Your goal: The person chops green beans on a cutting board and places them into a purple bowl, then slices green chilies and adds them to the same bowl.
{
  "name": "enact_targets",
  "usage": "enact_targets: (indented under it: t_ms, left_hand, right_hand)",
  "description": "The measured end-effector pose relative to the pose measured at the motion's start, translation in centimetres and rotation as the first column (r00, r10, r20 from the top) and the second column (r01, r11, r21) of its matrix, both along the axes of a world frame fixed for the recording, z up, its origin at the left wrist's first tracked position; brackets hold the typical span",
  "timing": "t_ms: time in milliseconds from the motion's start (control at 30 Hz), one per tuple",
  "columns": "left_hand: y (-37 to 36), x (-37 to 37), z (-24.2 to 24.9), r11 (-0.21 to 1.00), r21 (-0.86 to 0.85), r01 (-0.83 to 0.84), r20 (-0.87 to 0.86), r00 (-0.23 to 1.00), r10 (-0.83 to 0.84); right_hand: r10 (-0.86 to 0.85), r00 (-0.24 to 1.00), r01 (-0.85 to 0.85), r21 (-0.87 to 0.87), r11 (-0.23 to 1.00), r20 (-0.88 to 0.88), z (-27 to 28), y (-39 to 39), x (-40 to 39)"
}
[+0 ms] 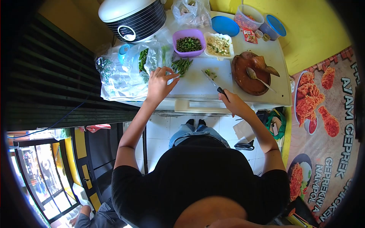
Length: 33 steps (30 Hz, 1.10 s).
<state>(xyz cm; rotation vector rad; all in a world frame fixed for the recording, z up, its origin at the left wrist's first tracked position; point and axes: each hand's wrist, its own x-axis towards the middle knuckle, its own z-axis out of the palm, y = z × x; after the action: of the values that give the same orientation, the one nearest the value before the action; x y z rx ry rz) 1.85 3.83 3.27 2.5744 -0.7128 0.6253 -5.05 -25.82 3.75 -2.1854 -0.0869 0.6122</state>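
My right hand (236,104) grips the black handle of a kitchen knife (210,79), whose blade points up and left over a white cutting board (195,85). Beside the blade lie a few cut green pieces (211,73). My left hand (160,84) is at the board's left side, fingers curled and thumb and fingertips close together. Right by those fingertips is a small pile of green beans (181,65); whether a piece is pinched there is too small to make out. Behind the board stand a purple container (189,32) of chopped green pieces and a white container (208,53) of chopped pale food.
A stone mortar (240,85) with a spoon (261,79) stands right of the board. Plastic bags (125,81) and a rice cooker (133,19) are on the left. A blue lid (225,25) and tubs (248,18) line the back. Another person's leg (99,216) shows lower left.
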Motion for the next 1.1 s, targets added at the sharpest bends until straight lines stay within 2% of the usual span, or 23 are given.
enact_targets:
  t_ms: [167, 300, 467, 767, 867, 933, 967, 1033, 1100]
  left_hand:
    - [-0.6, 0.2, -0.9, 0.998, 0.064, 0.015, 0.024, 1.0, -0.016]
    - [-2.0, 0.2, -1.3, 0.999, 0.018, 0.035, 0.038, 0.999, -0.036]
    - [-4.4, 0.0, -2.1, 0.995, -0.096, 0.02, -0.097, 0.995, -0.029]
    - [-6.8, 0.1, -2.2, 0.987, -0.161, 0.007, -0.182, 0.983, -0.036]
    - [-7.0, 0.1, -2.3, 0.985, -0.173, 0.007, -0.187, 0.982, -0.039]
    - [-7.0, 0.1, -2.3, 0.984, -0.177, 0.01, -0.191, 0.981, -0.045]
    - [-7.1, 0.1, -2.3, 0.983, -0.182, 0.013, -0.193, 0.98, -0.049]
    - [-7.3, 0.0, -2.3, 0.982, -0.186, 0.015, -0.192, 0.98, -0.051]
    - [-7.4, -0.1, -2.3, 0.982, -0.189, 0.016, -0.192, 0.98, -0.053]
  right_hand:
    - [0.014, 1.0, -0.014, 0.003, 1.0, 0.018, 0.1, 0.4, -0.2]
    - [0.015, 1.0, -0.015, 0.049, 0.999, 0.001, 0.1, 0.6, -0.6]
    - [0.008, 0.999, -0.007, 0.034, 0.999, -0.039, 1.2, 1.0, -1.0]
    - [0.018, 0.999, -0.017, 0.029, 0.999, -0.04, 0.5, 0.8, -1.4]
    - [0.009, 1.0, -0.009, -0.009, 1.0, -0.017, 0.5, 1.1, -1.6]
    - [0.029, 0.997, -0.017, -0.173, 0.985, 0.067, 0.8, 1.6, -1.9]
    - [0.029, 0.997, -0.017, -0.173, 0.985, 0.067, 0.2, 1.8, -2.2]
    - [0.055, 0.967, 0.025, -0.307, 0.951, 0.248, -1.1, 2.3, -2.7]
    - [0.053, 0.97, 0.022, -0.303, 0.953, 0.237, -1.4, 2.7, -2.6]
